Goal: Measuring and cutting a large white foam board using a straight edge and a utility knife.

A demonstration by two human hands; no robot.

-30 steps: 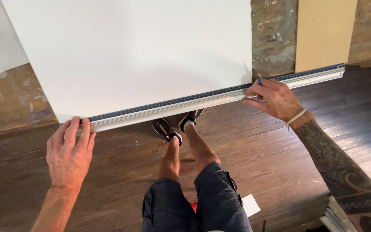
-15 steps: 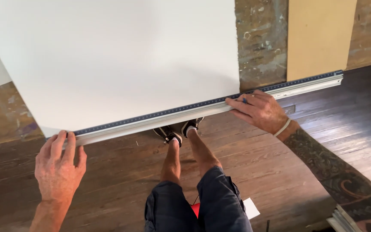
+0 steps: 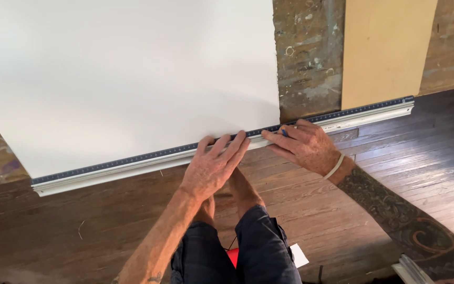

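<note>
Wood floor | left hand [image 3: 212, 165] flat on ruler [image 3: 132, 164] | right hand [image 3: 305, 145] grip holding pen [image 3: 284, 131]

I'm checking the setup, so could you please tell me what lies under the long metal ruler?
The long metal ruler lies along the large white sheet's lower edge; the brown wooden floor shows beside it. What is directly beneath stays covered.

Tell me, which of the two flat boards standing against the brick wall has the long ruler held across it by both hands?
The big white board on the left. Both the left hand and right hand press the ruler along its lower edge; the narrow tan board stands untouched.
</note>
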